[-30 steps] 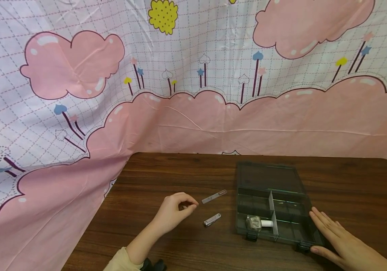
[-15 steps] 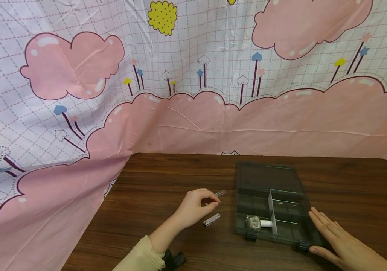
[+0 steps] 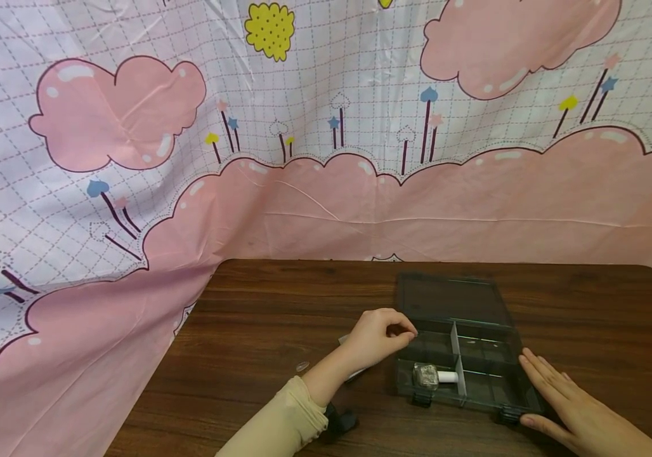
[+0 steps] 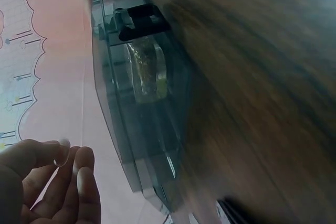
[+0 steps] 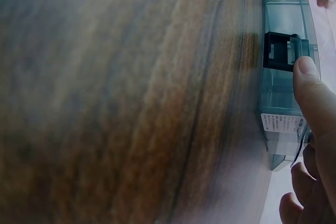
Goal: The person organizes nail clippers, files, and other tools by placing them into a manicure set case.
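Observation:
My left hand (image 3: 374, 336) is over the left edge of a dark see-through compartment box (image 3: 451, 301), whose lid is folded back. Its thumb and fingertips pinch a small clear curved piece (image 4: 61, 156), which looks like a false nail tip. A glittery nail polish bottle (image 3: 425, 376) with a white cap lies in the front left compartment. My right hand (image 3: 571, 393) rests along the box's right side, fingers straight and thumb by the black front latch (image 5: 281, 51). Behind the left wrist, the nail file (image 3: 344, 339) and nail clipper (image 3: 356, 375) are mostly hidden.
A small clear oval piece (image 3: 302, 366) lies on the brown wooden table (image 3: 280, 292), left of my left forearm. Pale dividers (image 3: 456, 343) split the box into compartments. Behind the table hangs a pink and white cloud-patterned cloth (image 3: 314, 197).
My left hand has moved right, from beside the nail file to over the box's left edge, uncovering the clear oval piece. The right hand stays against the box.

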A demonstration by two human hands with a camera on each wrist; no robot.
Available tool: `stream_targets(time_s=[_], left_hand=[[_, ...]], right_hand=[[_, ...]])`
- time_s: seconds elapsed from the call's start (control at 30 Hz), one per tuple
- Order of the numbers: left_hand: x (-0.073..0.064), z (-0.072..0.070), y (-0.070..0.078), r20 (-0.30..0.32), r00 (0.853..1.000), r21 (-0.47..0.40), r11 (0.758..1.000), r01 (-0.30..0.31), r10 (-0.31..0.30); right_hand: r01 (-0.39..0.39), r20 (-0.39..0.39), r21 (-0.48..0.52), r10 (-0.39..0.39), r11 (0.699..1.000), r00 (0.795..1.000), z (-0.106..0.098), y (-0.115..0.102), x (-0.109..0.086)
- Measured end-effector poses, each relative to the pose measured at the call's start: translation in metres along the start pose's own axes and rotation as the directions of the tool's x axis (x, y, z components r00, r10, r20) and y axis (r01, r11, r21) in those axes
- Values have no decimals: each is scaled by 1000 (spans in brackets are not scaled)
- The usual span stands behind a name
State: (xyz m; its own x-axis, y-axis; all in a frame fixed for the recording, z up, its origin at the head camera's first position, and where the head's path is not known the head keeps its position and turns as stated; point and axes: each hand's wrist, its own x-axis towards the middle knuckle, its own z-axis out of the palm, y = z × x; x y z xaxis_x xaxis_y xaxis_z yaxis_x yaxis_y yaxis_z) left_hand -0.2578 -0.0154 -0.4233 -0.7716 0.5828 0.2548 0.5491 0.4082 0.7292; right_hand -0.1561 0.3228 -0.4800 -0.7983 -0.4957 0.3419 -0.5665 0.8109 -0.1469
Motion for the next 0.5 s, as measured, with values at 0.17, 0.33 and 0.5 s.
stream_targets(time_s=[0.17, 0.33, 0.5], left_hand=[[12, 9, 5, 5, 1000, 15, 1000, -17, 17], [21, 18, 8, 22, 998, 64, 996, -53, 52], [31, 26, 5, 18, 998, 117, 991, -69, 67]], right_hand=[[-16, 8, 5, 16, 1000, 1000, 0, -1, 0], [-26, 12, 5, 26, 1000, 1000, 1, -2, 1], [-18, 2, 10, 18, 1000, 1000, 1, -1, 1]])
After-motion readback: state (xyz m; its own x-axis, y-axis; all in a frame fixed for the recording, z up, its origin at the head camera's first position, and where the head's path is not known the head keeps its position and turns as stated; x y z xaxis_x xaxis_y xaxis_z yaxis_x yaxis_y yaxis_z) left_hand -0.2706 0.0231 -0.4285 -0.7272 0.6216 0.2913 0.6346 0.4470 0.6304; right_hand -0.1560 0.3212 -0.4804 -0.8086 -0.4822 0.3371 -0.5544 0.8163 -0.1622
